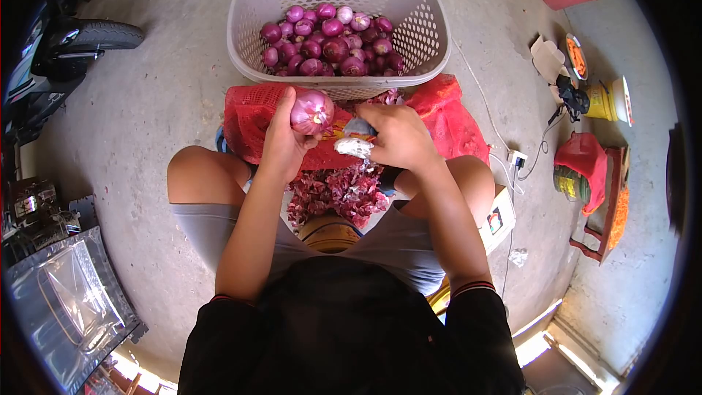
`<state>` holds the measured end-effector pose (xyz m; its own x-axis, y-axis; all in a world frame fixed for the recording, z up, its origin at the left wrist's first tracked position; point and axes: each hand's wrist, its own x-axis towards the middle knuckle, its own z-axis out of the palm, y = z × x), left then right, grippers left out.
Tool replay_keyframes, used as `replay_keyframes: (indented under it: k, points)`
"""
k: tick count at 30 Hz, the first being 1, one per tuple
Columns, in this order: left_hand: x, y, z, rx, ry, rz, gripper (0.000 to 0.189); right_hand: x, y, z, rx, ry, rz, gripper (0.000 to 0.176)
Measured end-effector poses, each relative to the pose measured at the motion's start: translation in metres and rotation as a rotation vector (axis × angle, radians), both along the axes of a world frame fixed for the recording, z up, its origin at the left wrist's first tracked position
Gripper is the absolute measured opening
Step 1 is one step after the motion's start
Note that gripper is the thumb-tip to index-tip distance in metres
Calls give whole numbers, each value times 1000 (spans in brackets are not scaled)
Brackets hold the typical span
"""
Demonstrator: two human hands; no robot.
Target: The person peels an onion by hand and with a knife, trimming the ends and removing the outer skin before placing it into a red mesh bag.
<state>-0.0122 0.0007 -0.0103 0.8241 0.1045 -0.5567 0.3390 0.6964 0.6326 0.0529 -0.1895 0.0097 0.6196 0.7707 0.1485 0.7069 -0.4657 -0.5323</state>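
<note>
The left hand (281,139) holds a purple onion (313,113) above loose skins (338,194). The right hand (401,135) curls nearby — its grip I can't quite tell.

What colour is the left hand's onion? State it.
The onion is purplish-pink with pale patches; head view.

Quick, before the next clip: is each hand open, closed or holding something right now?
Left hand: closed on a red onion.
Right hand: curled, apparently holding a grey blade; its handle is hidden.
</note>
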Motion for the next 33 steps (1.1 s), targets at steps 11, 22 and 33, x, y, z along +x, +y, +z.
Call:
replay_keyframes:
  k: [11,22,33]
  points:
    - [-5,-13,-7,139,-24,-117,48,-3,16,-2,-33,-45,-156,45]
    - [-9,-6,-24,93,14,-104,47,-12,29,-27,19,-46,-124,32]
    - [-12,-25,-22,84,10,129,49,-22,37,-34,90,-27,-198,28]
